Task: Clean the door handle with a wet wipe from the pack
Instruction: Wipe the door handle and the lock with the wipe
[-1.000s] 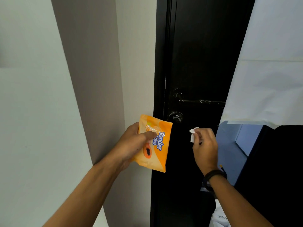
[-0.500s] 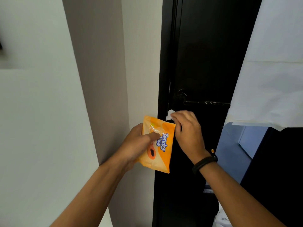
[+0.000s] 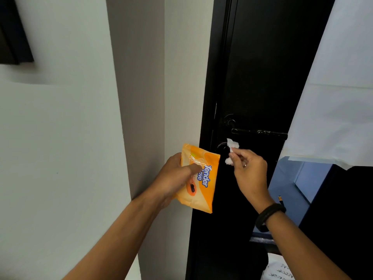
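Observation:
My left hand (image 3: 173, 176) grips an orange wet-wipe pack (image 3: 201, 178) in front of the black door's edge, thumb across its front. My right hand (image 3: 248, 172) pinches a small crumpled white wipe (image 3: 231, 152) just right of the pack. The wipe hangs in front of the round lock (image 3: 222, 146) and a little below the black lever door handle (image 3: 260, 132). Wipe and handle are apart.
The black door (image 3: 262, 67) stands ajar beside a grey wall corner (image 3: 141, 98). A white sheet (image 3: 339, 98) hangs at the right, covering the handle's far end. Blue floor (image 3: 292, 184) shows through the gap. A dark frame (image 3: 12, 37) is on the left wall.
My right hand went to the pack half a second ago and has now drawn back to the right with more of the white wipe showing. The pack stayed in my left hand.

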The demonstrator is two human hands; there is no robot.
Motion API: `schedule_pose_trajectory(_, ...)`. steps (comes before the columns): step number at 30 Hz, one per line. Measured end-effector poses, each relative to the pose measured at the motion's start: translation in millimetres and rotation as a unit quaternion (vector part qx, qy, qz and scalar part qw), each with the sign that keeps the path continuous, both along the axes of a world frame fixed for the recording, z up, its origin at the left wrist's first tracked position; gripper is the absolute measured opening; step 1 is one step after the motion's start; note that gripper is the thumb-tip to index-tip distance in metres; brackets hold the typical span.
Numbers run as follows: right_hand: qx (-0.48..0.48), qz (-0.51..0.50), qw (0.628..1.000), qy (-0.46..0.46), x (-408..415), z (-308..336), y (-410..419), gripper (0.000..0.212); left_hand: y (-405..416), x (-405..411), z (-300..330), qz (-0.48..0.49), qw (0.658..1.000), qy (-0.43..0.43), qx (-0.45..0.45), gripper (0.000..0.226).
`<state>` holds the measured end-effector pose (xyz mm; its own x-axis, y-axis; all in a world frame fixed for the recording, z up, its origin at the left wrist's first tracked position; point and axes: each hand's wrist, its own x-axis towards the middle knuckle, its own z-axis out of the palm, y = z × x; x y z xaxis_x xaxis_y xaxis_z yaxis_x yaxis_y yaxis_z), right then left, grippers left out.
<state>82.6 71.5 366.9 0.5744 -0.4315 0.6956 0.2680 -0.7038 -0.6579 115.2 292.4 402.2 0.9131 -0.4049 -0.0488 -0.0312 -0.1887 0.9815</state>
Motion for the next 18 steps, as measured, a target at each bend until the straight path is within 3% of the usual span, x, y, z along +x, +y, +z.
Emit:
schedule_pose_trajectory(3, 0.061, 0.003, 0.998, -0.012, -6.2, 1.2, -5.6, 0.021, -0.2, -0.1, 0.5, 0.000, 1.000, 0.001, 0.000, 0.033)
schedule_pose_trajectory(8, -0.077, -0.010, 0.997, -0.013, 2.9, 1.1, 1.0, 0.027, -0.4, -0.7, 1.4, -0.001, 1.000, -0.003, 0.003, 0.036)
schedule_pose_trajectory(13, -0.033, -0.070, 0.995, -0.056, -2.6, 4.7, -3.4, 0.022, 0.7, -2.6, 2.1, -0.003, 1.000, -0.006, -0.002, 0.031)
schedule_pose_trajectory(15, -0.080, -0.047, 0.995, -0.045, -1.2, 15.1, 5.5, 0.026, 1.1, -2.5, 2.8, -0.004, 1.000, -0.008, -0.003, 0.032)
schedule_pose_trajectory(18, -0.247, -0.058, 0.965, 0.064, 8.7, 22.7, 21.3, 0.037, 0.9, -3.1, 1.8, 0.000, 1.000, -0.011, -0.005, 0.035)
